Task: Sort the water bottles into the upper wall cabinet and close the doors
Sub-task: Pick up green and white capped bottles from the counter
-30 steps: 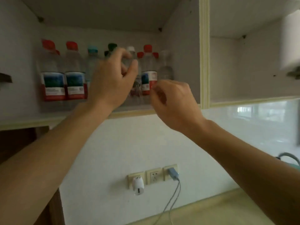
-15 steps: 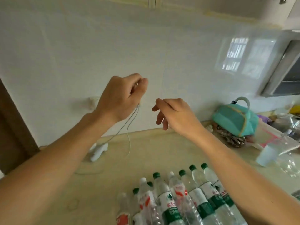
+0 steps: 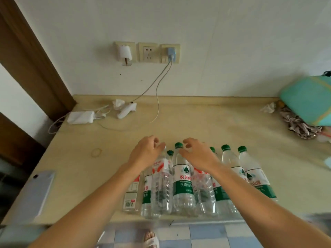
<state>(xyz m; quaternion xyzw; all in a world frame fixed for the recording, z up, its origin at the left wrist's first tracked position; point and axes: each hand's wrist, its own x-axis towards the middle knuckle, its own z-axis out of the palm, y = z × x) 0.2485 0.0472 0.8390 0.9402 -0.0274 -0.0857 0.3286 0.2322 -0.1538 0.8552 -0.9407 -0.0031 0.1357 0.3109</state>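
Both hands, left and right, hover with loosely curled fingers, holding nothing, over the bottles standing clustered at the bench's front edge.

Left hand: extended forward on a bare forearm, back turned up, fingers loosely curled, nothing held. Right hand: extended alongside, close but apart, fingers spread and bent downward, nothing gripped.
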